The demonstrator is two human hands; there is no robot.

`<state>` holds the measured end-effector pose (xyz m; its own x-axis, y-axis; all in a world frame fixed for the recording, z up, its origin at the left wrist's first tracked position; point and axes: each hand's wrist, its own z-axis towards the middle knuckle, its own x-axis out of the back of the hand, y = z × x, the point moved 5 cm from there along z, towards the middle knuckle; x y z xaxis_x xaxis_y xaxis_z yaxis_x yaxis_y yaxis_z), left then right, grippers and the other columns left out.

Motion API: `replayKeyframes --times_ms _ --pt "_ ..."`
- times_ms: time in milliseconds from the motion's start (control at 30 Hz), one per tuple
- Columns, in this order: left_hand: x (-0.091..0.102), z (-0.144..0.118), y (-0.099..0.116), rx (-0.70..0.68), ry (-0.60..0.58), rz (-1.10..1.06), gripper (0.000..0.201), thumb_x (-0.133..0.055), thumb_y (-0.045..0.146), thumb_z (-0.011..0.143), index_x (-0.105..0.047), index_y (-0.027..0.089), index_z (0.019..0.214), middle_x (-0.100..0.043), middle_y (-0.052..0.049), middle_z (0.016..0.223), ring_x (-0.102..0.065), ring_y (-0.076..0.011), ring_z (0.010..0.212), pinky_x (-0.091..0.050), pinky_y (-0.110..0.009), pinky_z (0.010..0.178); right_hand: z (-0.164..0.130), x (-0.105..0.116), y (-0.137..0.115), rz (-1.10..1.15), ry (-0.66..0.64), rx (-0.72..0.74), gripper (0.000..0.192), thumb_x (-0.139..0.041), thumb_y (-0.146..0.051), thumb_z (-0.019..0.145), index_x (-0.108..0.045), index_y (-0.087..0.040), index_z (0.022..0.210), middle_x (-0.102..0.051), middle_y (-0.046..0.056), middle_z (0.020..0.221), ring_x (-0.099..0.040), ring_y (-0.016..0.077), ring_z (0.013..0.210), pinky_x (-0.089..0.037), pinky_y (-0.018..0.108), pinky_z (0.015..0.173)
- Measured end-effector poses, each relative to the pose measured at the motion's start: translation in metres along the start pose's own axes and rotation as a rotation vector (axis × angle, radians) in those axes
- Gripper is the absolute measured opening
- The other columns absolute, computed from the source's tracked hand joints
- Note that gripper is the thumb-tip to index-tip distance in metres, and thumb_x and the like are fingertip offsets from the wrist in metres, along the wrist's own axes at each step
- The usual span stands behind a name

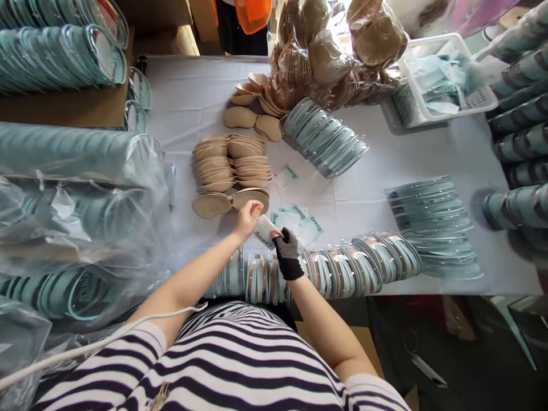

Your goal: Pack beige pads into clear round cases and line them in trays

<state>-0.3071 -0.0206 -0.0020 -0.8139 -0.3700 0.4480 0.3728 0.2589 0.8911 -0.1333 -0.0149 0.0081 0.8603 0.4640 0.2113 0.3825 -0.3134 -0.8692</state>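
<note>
- The fingers of the gloved right hand (286,251) grasp a white printed packet (265,229), between both hands
- The bare left hand (248,221) has curled fingers near it; I cannot tell whether they grip
- Beyond, beige pieces (213,172) lie stacked on the surface (184,97), with pale blue packets (305,227) to their right
- Nearest the body, clear cases (336,269) stand in a row

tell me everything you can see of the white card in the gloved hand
The white card looks thin and papery, with dark lettering ending in "beauty" at its lower part. It slants over the table, its right edge gripped by the gloved right hand. Whether the bare left hand touches it is unclear.
</note>
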Motion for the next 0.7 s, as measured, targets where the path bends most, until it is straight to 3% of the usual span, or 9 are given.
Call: replayKeyframes --times_ms 67,167,267,367,467,533,600,700 --pt "0.002 0.032 -0.004 -0.113 -0.151 0.365 0.026 -0.051 0.026 0.091 -0.062 0.019 0.112 -0.064 -0.012 0.117 -0.052 -0.0281 0.118 -0.036 -0.044 0.103 0.007 0.008 -0.002 -0.074 0.032 0.046 0.026 -0.053 -0.045 0.079 -0.059 -0.020 0.079 -0.064 0.004 0.076 -0.057 0.0171 0.073 -0.050 0.028 0.069" --pt "0.007 0.061 -0.020 -0.132 -0.327 0.802 0.049 -0.060 0.014 0.080 -0.057 0.018 0.128 -0.058 -0.017 0.128 -0.045 -0.0353 0.125 -0.031 -0.050 0.104 0.008 0.017 -0.001 -0.099 -0.024 0.086 0.029 -0.056 -0.047 0.079 -0.063 -0.019 0.079 -0.066 0.003 0.078 -0.059 0.0174 0.073 -0.050 0.028 0.070" --pt "0.008 0.070 -0.029 -0.146 -0.332 0.946 0.066 -0.065 0.013 0.075 -0.047 0.014 0.139 -0.050 -0.022 0.136 -0.042 -0.0387 0.126 -0.032 -0.050 0.099 0.003 0.022 0.005 -0.108 -0.060 0.083 0.030 -0.057 -0.047 0.080 -0.065 -0.019 0.080 -0.067 0.004 0.078 -0.061 0.0179 0.075 -0.050 0.028 0.070" --pt "0.007 0.072 -0.033 -0.097 -0.286 0.976 0.052 -0.063 0.016 0.077 -0.057 0.007 0.127 -0.054 -0.026 0.128 -0.043 -0.0412 0.122 -0.032 -0.052 0.097 0.004 0.023 0.005 -0.146 -0.066 0.143 0.027 -0.058 -0.043 0.081 -0.068 -0.018 0.084 -0.070 0.008 0.096 -0.064 0.0197 0.088 -0.052 0.030 0.080" --pt "0.005 0.071 -0.026 -0.094 -0.369 0.901 0.022 -0.058 0.021 0.083 -0.071 0.012 0.098 -0.064 -0.020 0.106 -0.050 -0.0366 0.114 -0.034 -0.048 0.095 0.017 0.023 -0.008 -0.233 -0.044 0.258 0.022 -0.063 -0.038 0.079 -0.071 -0.018 0.083 -0.059 0.012 0.134 -0.058 0.0235 0.117 -0.047 0.034 0.098" --pt "0.007 0.063 -0.011 -0.131 -0.452 0.695 0.019 -0.055 0.025 0.086 -0.073 0.017 0.088 -0.067 -0.013 0.098 -0.057 -0.0295 0.103 -0.040 -0.040 0.089 0.030 0.019 -0.023 -0.332 -0.020 0.310 0.019 -0.066 -0.035 0.078 -0.073 -0.019 0.083 -0.045 0.010 0.150 -0.047 0.0253 0.132 -0.041 0.036 0.107" --pt "0.014 0.048 0.009 -0.152 -0.484 0.396 0.024 -0.052 0.031 0.090 -0.073 0.020 0.086 -0.068 -0.008 0.091 -0.061 -0.0237 0.091 -0.043 -0.034 0.082 0.040 0.013 -0.042 -0.415 -0.005 0.335 0.018 -0.066 -0.031 0.079 -0.073 -0.018 0.089 -0.045 0.011 0.150 -0.047 0.0249 0.133 -0.040 0.035 0.109" --pt "0.029 0.015 0.042 -0.152 -0.487 -0.017 0.028 -0.054 0.040 0.090 -0.073 0.019 0.098 -0.071 -0.005 0.093 -0.063 -0.0218 0.090 -0.045 -0.031 0.084 0.037 0.003 -0.074 -0.509 -0.010 0.350 0.022 -0.061 -0.027 0.083 -0.071 -0.017 0.101 -0.065 0.012 0.126 -0.061 0.0235 0.115 -0.046 0.034 0.101"
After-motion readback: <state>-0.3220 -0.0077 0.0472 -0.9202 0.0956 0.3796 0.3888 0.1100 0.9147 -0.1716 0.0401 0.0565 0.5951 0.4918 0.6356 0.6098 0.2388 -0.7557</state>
